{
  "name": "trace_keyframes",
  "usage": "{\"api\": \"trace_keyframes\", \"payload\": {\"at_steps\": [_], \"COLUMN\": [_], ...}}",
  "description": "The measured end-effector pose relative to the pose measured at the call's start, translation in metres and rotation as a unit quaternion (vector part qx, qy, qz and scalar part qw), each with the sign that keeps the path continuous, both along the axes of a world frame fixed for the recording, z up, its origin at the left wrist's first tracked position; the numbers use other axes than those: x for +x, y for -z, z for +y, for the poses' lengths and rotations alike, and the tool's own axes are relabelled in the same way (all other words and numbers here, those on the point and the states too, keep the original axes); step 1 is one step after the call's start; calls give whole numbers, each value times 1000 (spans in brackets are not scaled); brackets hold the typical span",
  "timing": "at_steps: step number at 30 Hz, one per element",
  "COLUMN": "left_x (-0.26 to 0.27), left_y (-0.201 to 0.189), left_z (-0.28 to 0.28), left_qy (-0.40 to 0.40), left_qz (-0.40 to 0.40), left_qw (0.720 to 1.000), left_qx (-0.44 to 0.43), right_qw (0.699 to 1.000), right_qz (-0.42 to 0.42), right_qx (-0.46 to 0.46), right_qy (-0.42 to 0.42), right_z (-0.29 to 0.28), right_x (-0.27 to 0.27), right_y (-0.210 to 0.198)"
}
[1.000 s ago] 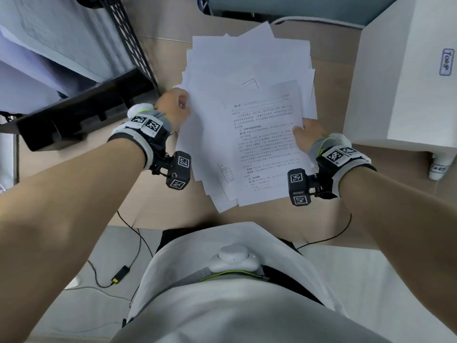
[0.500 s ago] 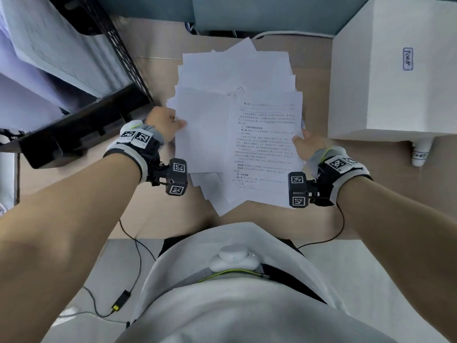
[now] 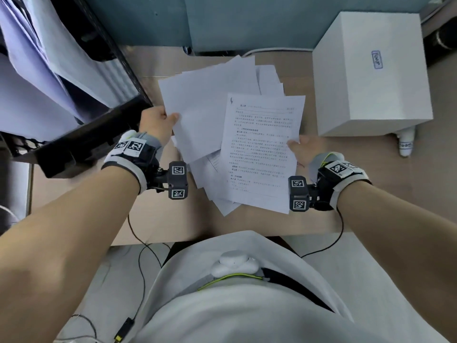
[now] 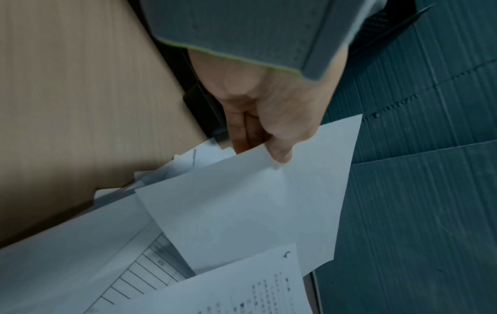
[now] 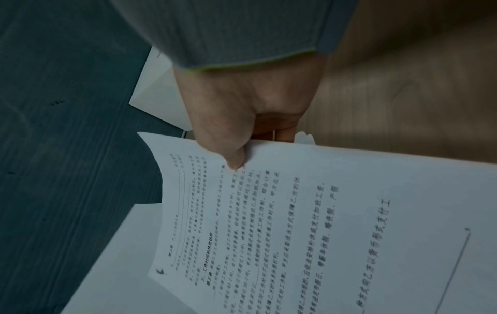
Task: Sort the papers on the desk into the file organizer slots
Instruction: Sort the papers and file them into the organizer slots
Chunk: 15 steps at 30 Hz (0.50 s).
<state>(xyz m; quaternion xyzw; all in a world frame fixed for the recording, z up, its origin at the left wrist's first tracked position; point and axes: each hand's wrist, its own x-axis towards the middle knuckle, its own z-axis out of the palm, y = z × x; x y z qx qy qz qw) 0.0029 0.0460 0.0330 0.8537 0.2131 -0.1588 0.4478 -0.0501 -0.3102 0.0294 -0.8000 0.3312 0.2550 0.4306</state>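
My left hand (image 3: 160, 123) pinches the left edge of a blank white sheet (image 3: 205, 107), thumb on top and fingers beneath; the left wrist view shows that hand (image 4: 269, 136) on that sheet (image 4: 242, 208). A printed text sheet (image 3: 259, 149) is pinched at its right edge by my right hand (image 3: 303, 148); that hand (image 5: 236, 131) and sheet (image 5: 309, 223) fill the right wrist view. Both sheets are lifted above a messy pile of papers (image 3: 217, 194) on the desk (image 3: 160, 219). The black file organizer (image 3: 81, 134) holding papers stands at the left.
A white box (image 3: 371, 75) stands at the right of the desk, with a small white bottle (image 3: 405, 144) lying in front of it. A teal partition (image 3: 247, 21) closes off the back. Cables (image 3: 138, 243) hang below the desk's front edge.
Both hands have lifted their sheets up off the pile and drawn them apart. The blank sheet now tilts toward the left and back; the printed sheet has risen on the right.
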Motion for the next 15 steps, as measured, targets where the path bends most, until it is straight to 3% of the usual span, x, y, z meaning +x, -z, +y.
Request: {"api": "trace_keyframes", "payload": {"at_steps": [9, 15], "left_x": [12, 11], "left_y": [-28, -22], "left_z": [-19, -15], "left_qy": [6, 25], "left_qz": [-86, -69], "left_qw": [996, 997], "left_qx": [-37, -39], "right_qw": [998, 999], "right_qz": [2, -9], "right_qx": [64, 31], "right_qy": [14, -39], "right_z": [11, 5], "right_x": [-6, -7], "right_y": [-3, -16]}}
